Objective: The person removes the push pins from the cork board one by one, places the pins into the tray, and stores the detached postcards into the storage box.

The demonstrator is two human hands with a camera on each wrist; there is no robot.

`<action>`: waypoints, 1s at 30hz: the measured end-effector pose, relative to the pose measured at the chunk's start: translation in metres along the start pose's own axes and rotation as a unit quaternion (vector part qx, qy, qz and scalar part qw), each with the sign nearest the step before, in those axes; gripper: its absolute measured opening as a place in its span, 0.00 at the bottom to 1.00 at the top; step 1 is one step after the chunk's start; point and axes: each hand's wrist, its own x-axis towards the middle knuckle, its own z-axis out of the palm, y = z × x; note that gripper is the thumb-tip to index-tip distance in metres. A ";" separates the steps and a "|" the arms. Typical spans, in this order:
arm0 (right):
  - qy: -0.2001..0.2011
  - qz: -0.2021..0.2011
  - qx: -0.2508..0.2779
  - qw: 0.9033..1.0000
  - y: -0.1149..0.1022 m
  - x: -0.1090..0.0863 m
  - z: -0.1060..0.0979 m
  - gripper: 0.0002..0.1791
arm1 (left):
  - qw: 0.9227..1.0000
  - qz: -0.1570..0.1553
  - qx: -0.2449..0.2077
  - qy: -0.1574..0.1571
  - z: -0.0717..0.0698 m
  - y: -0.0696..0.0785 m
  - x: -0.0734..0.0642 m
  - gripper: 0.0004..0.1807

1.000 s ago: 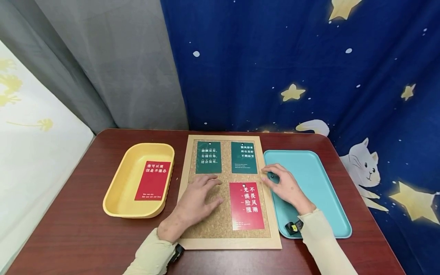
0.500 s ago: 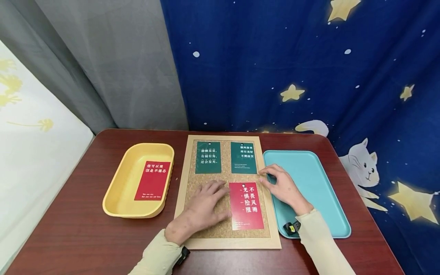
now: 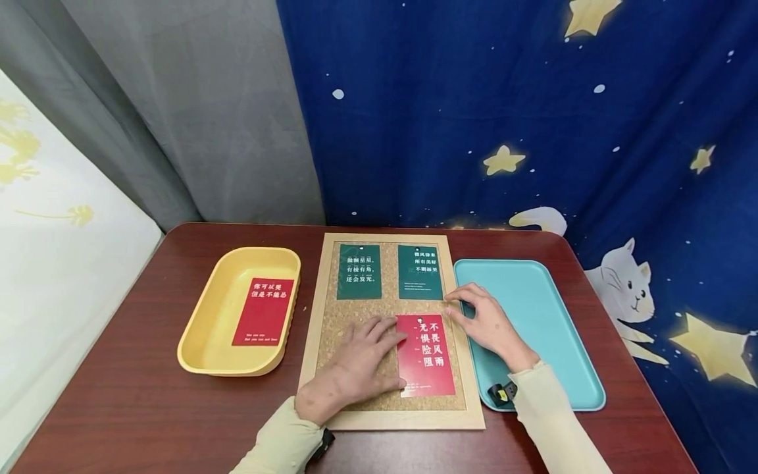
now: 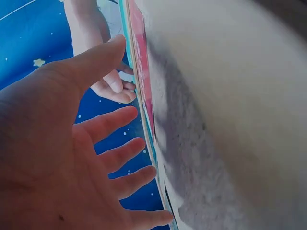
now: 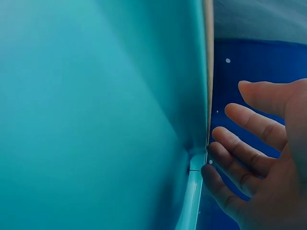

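My left hand (image 3: 361, 362) is over the cork board (image 3: 361, 309), its fingertips and thumb at the left edge of a red card (image 3: 426, 362) with white lettering. In the left wrist view the fingers of that hand (image 4: 120, 158) are spread and nothing lies between them. A dark pin shows near the card's top. My right hand (image 3: 488, 322) hovers over the left rim of the turquoise tray (image 3: 527, 283), fingertips by the board's wooden frame. Its fingers (image 5: 240, 158) are loosely extended and hold nothing in the right wrist view. Two green cards, left (image 3: 359, 273) and right (image 3: 420, 273), are pinned along the board's top.
A yellow tray (image 3: 204, 309) with another red card (image 3: 263, 313) in it stands left of the board. All of these are on a dark red-brown table (image 3: 142, 395). Behind it hang a grey curtain (image 3: 237, 118) and a blue starry curtain (image 3: 414, 131).
My left hand has moved to the right across the cork, from left of the red card to its left edge. The right hand has shifted slightly left. Cards and trays stay put.
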 end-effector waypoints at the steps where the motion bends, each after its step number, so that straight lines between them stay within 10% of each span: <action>1: 0.000 0.000 -0.001 1.000 0.000 0.000 0.000 0.16 | 1.000 0.000 0.001 -0.001 0.001 0.000 0.000 0.44; 30: -0.051 -0.026 0.014 0.998 -0.020 0.001 0.006 0.11 | 1.000 0.003 0.028 -0.011 0.012 0.004 -0.001 0.41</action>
